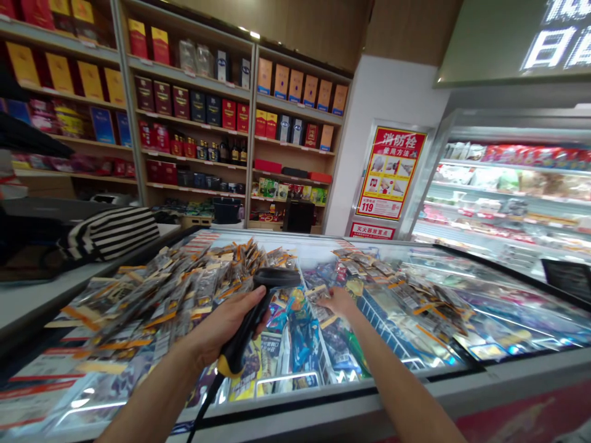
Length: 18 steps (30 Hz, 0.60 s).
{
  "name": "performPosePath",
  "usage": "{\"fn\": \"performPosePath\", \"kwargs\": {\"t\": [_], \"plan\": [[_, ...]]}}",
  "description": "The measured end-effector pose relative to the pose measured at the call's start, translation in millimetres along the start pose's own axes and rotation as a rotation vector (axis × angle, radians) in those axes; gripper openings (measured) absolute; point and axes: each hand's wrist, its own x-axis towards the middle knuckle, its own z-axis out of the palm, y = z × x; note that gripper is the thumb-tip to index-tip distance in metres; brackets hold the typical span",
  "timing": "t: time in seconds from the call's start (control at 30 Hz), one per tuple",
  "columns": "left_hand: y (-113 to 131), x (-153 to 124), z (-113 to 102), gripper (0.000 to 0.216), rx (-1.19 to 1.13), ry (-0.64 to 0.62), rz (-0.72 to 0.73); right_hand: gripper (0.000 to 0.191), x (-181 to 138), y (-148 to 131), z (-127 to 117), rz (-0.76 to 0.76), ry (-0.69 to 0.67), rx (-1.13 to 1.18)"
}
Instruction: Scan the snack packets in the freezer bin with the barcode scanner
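The person's left hand (226, 326) is gripping a black scanner (258, 314) over the freezer's (323, 400) near edge. It is standing tall, its head pointing right. The right hand (339, 301), just beside it, is lying open, touching a snack packet (318, 294) on the lid.
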Motion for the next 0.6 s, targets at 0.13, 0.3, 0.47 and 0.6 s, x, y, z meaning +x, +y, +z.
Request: {"fn": "performPosePath", "kwargs": {"t": [0.13, 0.3, 0.47, 0.6], "plan": [[-1, 0, 0, 0.031, -0.014, 0.009, -0.02, 0.035, 5, 13, 1, -0.06, 0.345, 0.548], [-4, 1, 7, 0.032, -0.029, -0.069, -0.037, 0.037, 6, 28, 1, -0.06, 0.469, 0.87], [-3, 1, 19, 0.033, 0.016, -0.094, -0.035, 0.037, 10, 37, 3, -0.077, 0.481, 0.915], [0, -1, 22, 0.035, 0.093, -0.119, -0.006, 0.037, 13, 40, 7, -0.082, 0.492, 0.887]]}}
